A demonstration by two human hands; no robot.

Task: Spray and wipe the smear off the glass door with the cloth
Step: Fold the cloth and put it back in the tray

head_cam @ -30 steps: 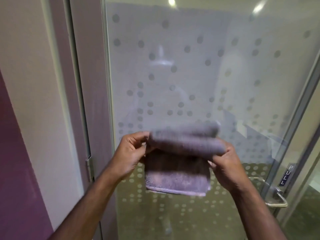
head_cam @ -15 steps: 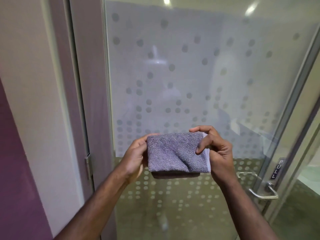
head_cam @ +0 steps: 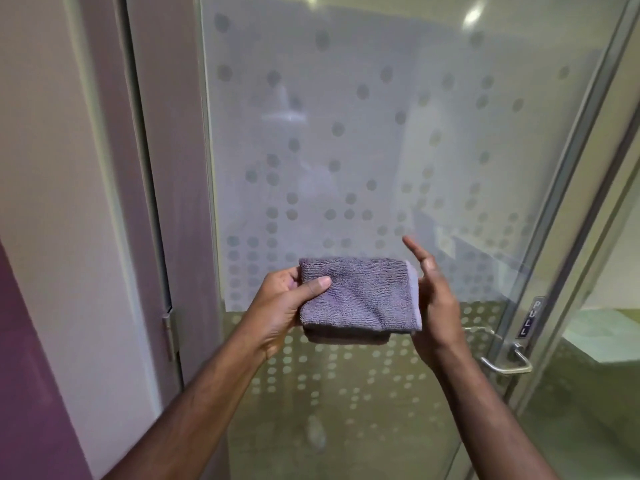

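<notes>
A folded grey-purple cloth (head_cam: 360, 297) is held in front of the glass door (head_cam: 363, 133), which carries a frosted band with a dot pattern. My left hand (head_cam: 284, 306) grips the cloth's left edge, thumb on top. At the cloth's right edge my right hand (head_cam: 433, 299) has its fingers spread and lifted, its palm against the cloth's side. I can make out no clear smear on the glass. No spray bottle is in view.
A metal lever handle (head_cam: 507, 363) with a "PULL" label (head_cam: 530, 317) above it sits at the door's right edge. The door frame and hinge (head_cam: 169, 332) run down the left, beside a white and purple wall (head_cam: 52, 237).
The cloth went from hanging half unfolded to a compact fold. My right hand's fingers have lifted off the cloth's top and opened. My left thumb now lies on top of it.
</notes>
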